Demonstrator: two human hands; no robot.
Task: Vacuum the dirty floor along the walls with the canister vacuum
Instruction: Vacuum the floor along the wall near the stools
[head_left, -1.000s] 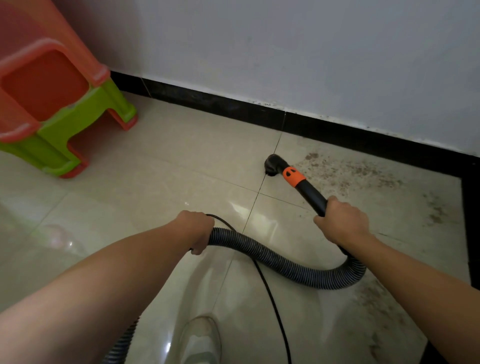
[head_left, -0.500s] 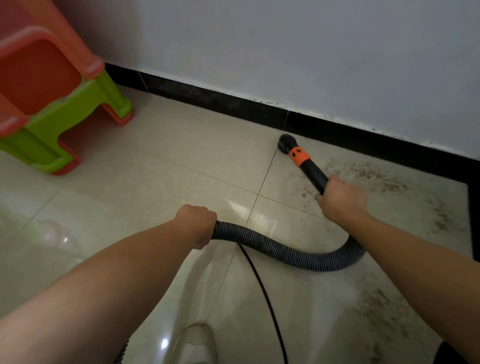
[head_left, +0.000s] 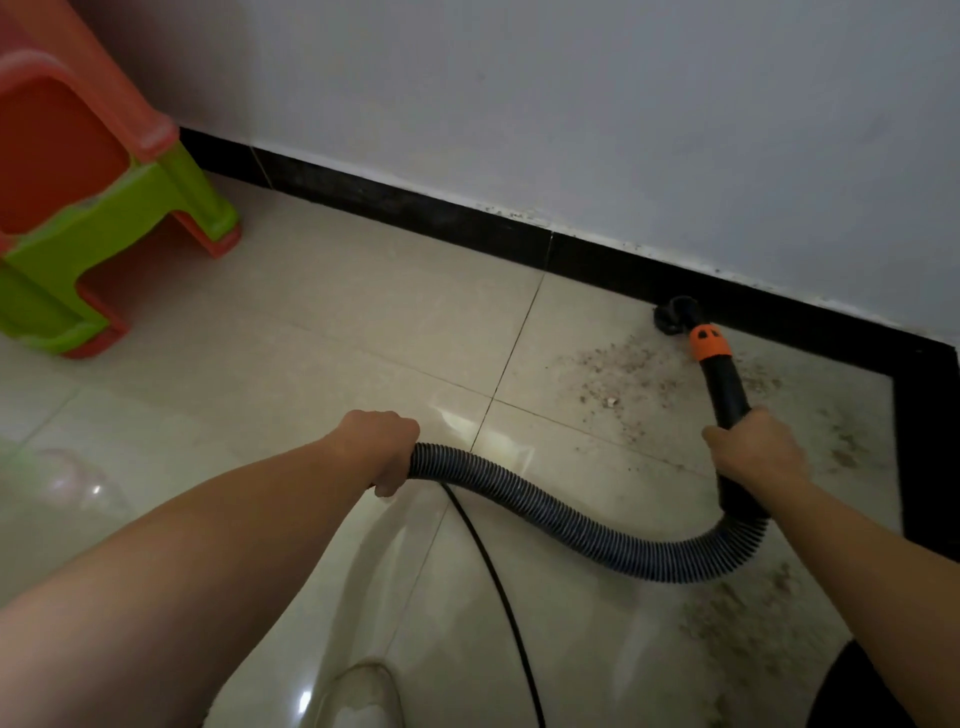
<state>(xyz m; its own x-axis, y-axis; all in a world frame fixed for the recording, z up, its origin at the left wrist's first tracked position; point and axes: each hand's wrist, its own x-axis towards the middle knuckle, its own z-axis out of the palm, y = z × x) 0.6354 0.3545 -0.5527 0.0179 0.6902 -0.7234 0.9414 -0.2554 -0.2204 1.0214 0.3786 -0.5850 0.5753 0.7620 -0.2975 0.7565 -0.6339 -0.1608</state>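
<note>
Just ahead of the right hand (head_left: 753, 447), which is clamping its fingers round the black tube (head_left: 727, 389), the nozzle (head_left: 675, 314) is pressing on the floor (head_left: 337, 312) right against the black skirting board (head_left: 415, 208). An orange collar (head_left: 709, 343) is sitting between nozzle and grip. Behind that hand the ribbed hose (head_left: 571, 525) is looping back across to the left hand (head_left: 379, 447), which is gripping it in a closed fist, with a thin black cord (head_left: 498, 582) trailing away beneath that fist. The canister itself is not showing plainly.

Over the last second the nozzle has been travelling. It was working out on the tile joint, well short of the wall, then it reached the skirting near that joint. Now it is sitting further right along the skirting, towards the corner. The right arm is stretching out with it, while the left hand is keeping much the same hold. So the stroke seems to be following the wall edge, as the task asks.

Even so, a patch of grit (head_left: 618, 374) is lying just left of the tube, and more dirt (head_left: 727, 613) is showing behind the hose loop, so plenty is remaining. An orange and green stool (head_left: 104, 208) is standing far off beyond the left hand.
</note>
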